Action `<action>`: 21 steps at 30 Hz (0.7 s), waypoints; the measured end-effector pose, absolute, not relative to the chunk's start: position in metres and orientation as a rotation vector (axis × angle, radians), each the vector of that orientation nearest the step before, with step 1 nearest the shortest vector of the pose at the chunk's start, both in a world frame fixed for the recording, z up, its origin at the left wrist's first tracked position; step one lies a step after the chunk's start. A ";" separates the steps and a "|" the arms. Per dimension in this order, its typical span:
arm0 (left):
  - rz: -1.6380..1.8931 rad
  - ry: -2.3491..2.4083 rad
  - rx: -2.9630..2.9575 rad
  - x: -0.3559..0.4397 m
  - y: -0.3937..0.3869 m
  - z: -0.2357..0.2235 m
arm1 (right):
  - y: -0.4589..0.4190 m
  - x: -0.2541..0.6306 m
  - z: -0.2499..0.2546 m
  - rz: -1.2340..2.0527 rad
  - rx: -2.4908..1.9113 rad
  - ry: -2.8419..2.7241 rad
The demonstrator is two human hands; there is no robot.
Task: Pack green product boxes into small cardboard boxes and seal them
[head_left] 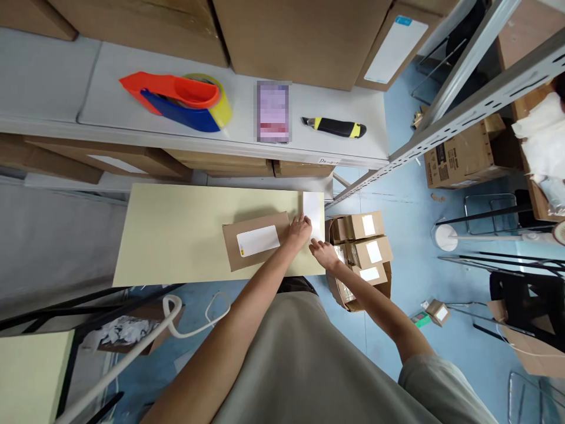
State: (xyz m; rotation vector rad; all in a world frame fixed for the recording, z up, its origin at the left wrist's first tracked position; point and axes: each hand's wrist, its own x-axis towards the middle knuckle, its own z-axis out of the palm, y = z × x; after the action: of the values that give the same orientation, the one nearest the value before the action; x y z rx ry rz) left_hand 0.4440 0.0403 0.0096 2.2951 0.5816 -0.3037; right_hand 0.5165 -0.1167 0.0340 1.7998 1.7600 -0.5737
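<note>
On the pale yellow tabletop [176, 235] lies a flat cardboard box [260, 259] with a white label [258, 240] stuck on its top. Beside its right end is a stack or sheet of white labels [312, 206], near the table's right edge. My left hand [300, 231] rests on the left side of the white labels, fingers apart and slightly bent, next to the box's corner. At their lower edge, the bent fingers of my right hand [323, 254] close on the white label sheet; the fingertips are small and partly hidden.
A grey shelf [242, 121] above the table bears a tape dispenser [176, 100], a blurred purple packet [272, 112], a utility knife [334, 127] and large cartons [300, 41]. Right of the table stands an open carton [384, 291] with labelled boxes [359, 225]. A white tube [128, 353] rises at lower left.
</note>
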 end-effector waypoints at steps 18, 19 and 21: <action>-0.367 0.620 2.307 0.444 0.040 0.009 | -0.147 0.491 0.028 -0.803 1.744 1.671; -0.359 0.622 2.299 0.444 0.041 0.010 | -0.153 0.488 0.030 -0.815 1.748 1.656; -0.344 0.628 2.276 0.443 0.041 0.013 | -0.163 0.486 0.037 -0.821 1.772 1.626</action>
State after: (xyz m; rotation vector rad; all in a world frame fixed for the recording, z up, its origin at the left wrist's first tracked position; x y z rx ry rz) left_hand 0.4431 0.0413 0.0129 2.2756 0.6281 -0.3442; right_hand 0.4864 -0.1628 0.0367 1.7715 1.6258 -0.8207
